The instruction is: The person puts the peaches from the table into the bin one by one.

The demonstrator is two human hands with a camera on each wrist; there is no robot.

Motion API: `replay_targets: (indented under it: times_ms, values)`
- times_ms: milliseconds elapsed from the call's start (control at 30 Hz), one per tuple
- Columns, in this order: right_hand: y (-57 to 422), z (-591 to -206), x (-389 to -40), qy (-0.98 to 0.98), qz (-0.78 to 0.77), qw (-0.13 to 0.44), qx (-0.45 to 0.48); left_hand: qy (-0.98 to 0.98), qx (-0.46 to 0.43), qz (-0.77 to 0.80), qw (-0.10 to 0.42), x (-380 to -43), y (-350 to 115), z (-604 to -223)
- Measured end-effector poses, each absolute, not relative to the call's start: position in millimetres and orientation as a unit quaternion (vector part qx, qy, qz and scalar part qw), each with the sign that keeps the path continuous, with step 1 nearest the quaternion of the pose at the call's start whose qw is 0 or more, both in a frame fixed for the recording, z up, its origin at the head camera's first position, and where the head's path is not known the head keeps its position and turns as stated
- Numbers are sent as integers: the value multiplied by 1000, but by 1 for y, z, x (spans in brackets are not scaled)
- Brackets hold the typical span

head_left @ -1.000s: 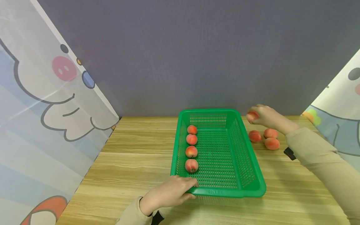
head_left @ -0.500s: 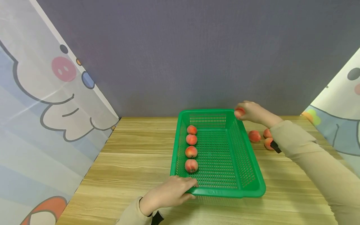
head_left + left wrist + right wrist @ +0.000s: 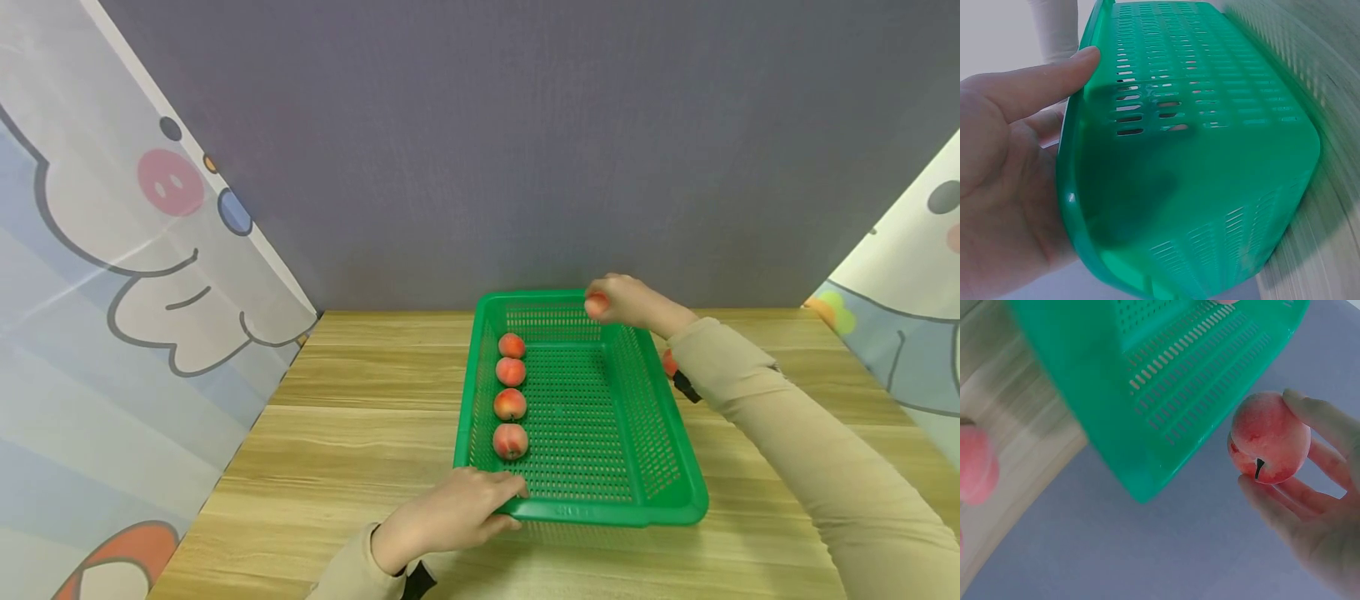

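My right hand (image 3: 636,302) holds a peach (image 3: 597,307) above the far right part of a green plastic basket (image 3: 585,514). In the right wrist view, thumb and fingers pinch the peach (image 3: 1270,439), whose dark stem shows. Along the basket's left side lies a row of several peaches (image 3: 511,405) on its perforated floor. My left hand (image 3: 456,510) grips the basket's near rim by the left corner. The left wrist view has the thumb lying over the basket's rim (image 3: 1069,197), with the other fingers partly hidden behind it.
Right of the basket, a peach (image 3: 669,363) on the wooden table (image 3: 360,392) peeks out beside the right sleeve (image 3: 757,400), which hides others. A grey wall (image 3: 525,150) rises behind the table, and printed cartoon panels (image 3: 112,275) stand at both sides.
My right hand has carried the peach leftward, from above the table on the right to over the basket's far right part. The left hand and the basket stay put.
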State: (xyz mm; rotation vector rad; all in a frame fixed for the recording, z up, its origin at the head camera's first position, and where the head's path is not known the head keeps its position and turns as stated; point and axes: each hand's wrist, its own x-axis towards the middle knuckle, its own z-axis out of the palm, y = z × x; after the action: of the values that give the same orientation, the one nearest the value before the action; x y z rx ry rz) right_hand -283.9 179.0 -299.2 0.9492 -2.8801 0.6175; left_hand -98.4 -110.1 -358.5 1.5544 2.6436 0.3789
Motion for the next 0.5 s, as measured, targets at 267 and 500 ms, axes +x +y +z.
replay_targets:
  times_ms: [267,500]
  values:
    - [153,-300,-283,-944,172,4,282,856,503,119,26,-99,-110,-358]
    - [138,-309,-289,-944,176,-18,277,855,504,118,26,-99,-110,-359]
